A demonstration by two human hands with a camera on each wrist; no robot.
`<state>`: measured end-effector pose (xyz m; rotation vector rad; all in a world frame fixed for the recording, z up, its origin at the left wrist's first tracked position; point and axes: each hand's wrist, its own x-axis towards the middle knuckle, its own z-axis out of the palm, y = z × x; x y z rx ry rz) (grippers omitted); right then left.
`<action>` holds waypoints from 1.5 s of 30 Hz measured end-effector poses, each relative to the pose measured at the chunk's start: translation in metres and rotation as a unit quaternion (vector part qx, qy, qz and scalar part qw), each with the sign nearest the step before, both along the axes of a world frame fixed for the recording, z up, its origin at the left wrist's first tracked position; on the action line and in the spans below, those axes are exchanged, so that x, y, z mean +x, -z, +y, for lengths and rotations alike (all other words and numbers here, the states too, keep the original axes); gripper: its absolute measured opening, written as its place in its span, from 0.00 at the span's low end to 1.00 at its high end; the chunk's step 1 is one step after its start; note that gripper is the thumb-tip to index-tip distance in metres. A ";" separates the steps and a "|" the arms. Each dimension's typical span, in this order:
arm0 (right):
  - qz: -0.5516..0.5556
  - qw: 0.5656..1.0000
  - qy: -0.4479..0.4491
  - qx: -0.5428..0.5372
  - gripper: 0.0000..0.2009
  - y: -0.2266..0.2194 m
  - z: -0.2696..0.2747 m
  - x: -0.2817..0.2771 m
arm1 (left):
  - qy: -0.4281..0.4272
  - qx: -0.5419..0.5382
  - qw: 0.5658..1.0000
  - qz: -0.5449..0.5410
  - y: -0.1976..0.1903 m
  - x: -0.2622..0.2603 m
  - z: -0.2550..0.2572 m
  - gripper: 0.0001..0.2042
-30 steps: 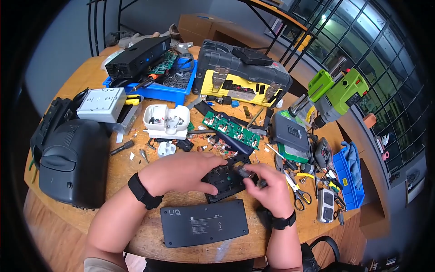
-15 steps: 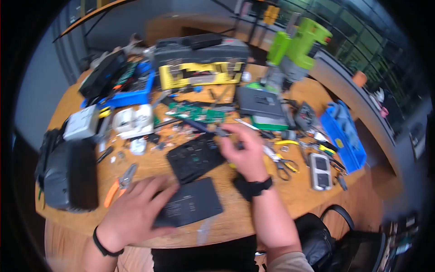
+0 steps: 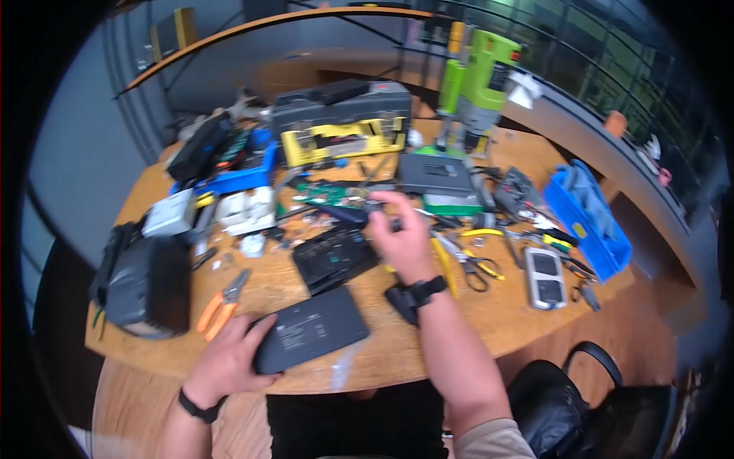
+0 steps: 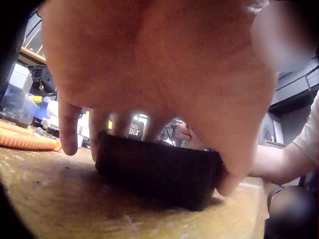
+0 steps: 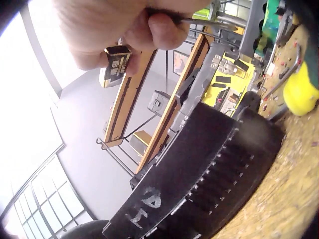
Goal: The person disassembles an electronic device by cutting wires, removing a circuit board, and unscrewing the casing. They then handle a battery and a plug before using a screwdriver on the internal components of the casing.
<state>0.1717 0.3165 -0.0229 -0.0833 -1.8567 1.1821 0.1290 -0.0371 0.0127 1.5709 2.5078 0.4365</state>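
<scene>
My left hand (image 3: 233, 356) grips the left end of a flat black panel (image 3: 317, 329) at the table's near edge. The left wrist view shows fingers (image 4: 122, 124) along the panel's far side and the thumb at its right. Behind the panel lies a black casing (image 3: 332, 258) with exposed inner parts. Above its right side, my right hand (image 3: 401, 241) holds a small dark piece. In the right wrist view this black-and-gold piece (image 5: 117, 64) is pinched between fingers; a thin metal rod beside the curled fingers is partly hidden. Below stands a black slotted part (image 5: 184, 174) with pale marks.
Orange-handled pliers (image 3: 222, 306) lie left of the panel. Scissors (image 3: 478, 268) and a grey device (image 3: 545, 279) are at right. Behind are a green circuit board (image 3: 329, 193), a toolbox (image 3: 340, 122), a green drill (image 3: 485, 76) and a blue bin (image 3: 592, 222).
My left hand has left the casing and taken hold of the panel, which is now turned at an angle. My right hand has risen off the casing. The head view has shifted.
</scene>
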 end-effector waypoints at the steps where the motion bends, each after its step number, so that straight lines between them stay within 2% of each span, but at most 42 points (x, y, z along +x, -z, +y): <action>1: 0.009 1.000 0.007 0.006 0.15 0.001 0.002 0.000 | -0.001 0.005 1.000 0.004 0.000 0.001 -0.002 0.48; 2: 0.047 0.998 0.020 0.030 0.15 0.002 0.002 -0.001 | 0.003 0.011 1.000 0.007 0.002 0.002 -0.004 0.47; 6: -0.007 0.998 -0.017 -0.062 0.15 0.008 0.006 -0.001 | -0.004 0.032 0.999 0.004 0.007 0.007 -0.007 0.44; 11: -0.012 0.998 -0.022 -0.064 0.14 0.010 0.007 -0.001 | -0.007 0.050 0.999 -0.016 0.013 0.005 -0.011 0.43; 13: 0.007 0.999 -0.018 -0.047 0.14 0.008 0.007 -0.001 | 0.001 0.069 0.993 -0.092 0.014 -0.002 -0.015 0.39; 14: -0.009 0.998 -0.021 -0.061 0.15 0.008 0.007 0.000 | 0.000 0.067 0.994 -0.090 0.015 -0.008 -0.016 0.39; 16: -0.024 0.996 -0.025 -0.080 0.15 0.006 0.004 0.002 | 0.009 0.091 0.968 -0.234 0.013 -0.018 -0.019 0.36; 17: -0.008 0.998 -0.016 -0.061 0.15 0.005 0.003 0.002 | 0.004 0.073 0.957 -0.280 0.006 -0.019 -0.019 0.33; 18: 0.008 0.999 -0.008 -0.041 0.15 0.004 0.002 0.001 | 0.002 0.070 0.958 -0.278 0.007 -0.021 -0.021 0.33; 20: 0.011 0.999 -0.012 -0.048 0.15 0.005 0.004 0.000 | -0.033 0.094 0.896 -0.432 0.012 -0.029 -0.025 0.31; 22: 0.020 0.999 -0.007 -0.031 0.15 0.004 0.003 -0.001 | -0.027 0.077 0.904 -0.420 0.013 -0.039 -0.026 0.30; 24: -0.018 0.998 -0.017 -0.063 0.14 0.005 0.003 0.003 | -0.075 0.086 0.881 -0.459 0.022 -0.051 -0.032 0.31; 25: -0.004 0.998 -0.016 -0.056 0.15 0.006 0.004 0.001 | -0.120 0.084 0.845 -0.515 0.031 -0.057 -0.036 0.31; 26: 0.010 0.999 -0.017 -0.048 0.15 0.008 0.005 -0.001 | -0.123 0.085 0.845 -0.514 0.035 -0.059 -0.039 0.31; 28: 0.013 0.999 -0.014 -0.029 0.15 0.007 0.006 -0.001 | -0.169 0.136 0.769 -0.602 0.033 -0.057 -0.034 0.31; 29: 0.006 0.999 -0.019 -0.046 0.15 0.006 0.005 0.000 | -0.184 0.151 0.759 -0.606 0.033 -0.056 -0.033 0.32; 30: -0.001 0.998 -0.025 -0.063 0.15 0.006 0.004 0.002 | -0.189 0.151 0.757 -0.607 0.033 -0.058 -0.034 0.32; 32: 0.012 0.997 -0.033 -0.065 0.16 0.009 0.004 -0.001 | -0.142 0.148 0.696 -0.688 0.033 -0.064 -0.034 0.27; 33: 0.011 0.997 -0.032 -0.065 0.16 0.009 0.003 -0.001 | -0.172 0.149 0.697 -0.680 0.031 -0.063 -0.033 0.29; 34: 0.010 0.997 -0.030 -0.066 0.16 0.008 0.004 -0.001 | -0.174 0.152 0.697 -0.679 0.029 -0.063 -0.032 0.29; 36: -0.003 0.998 -0.034 -0.062 0.16 0.010 0.005 -0.001 | -0.165 0.109 0.714 -0.672 0.024 -0.063 -0.033 0.38; 39: 0.012 0.999 -0.021 -0.046 0.17 0.008 0.004 0.000 | -0.169 0.109 0.691 -0.694 0.033 -0.069 -0.036 0.40; 43: 0.014 0.996 -0.042 -0.072 0.18 0.012 0.003 -0.002 | -0.159 0.085 0.689 -0.702 0.039 -0.079 -0.040 0.41; 45: 0.022 0.998 -0.035 -0.051 0.19 0.010 0.003 -0.004 | -0.159 0.076 0.672 -0.719 0.042 -0.084 -0.040 0.42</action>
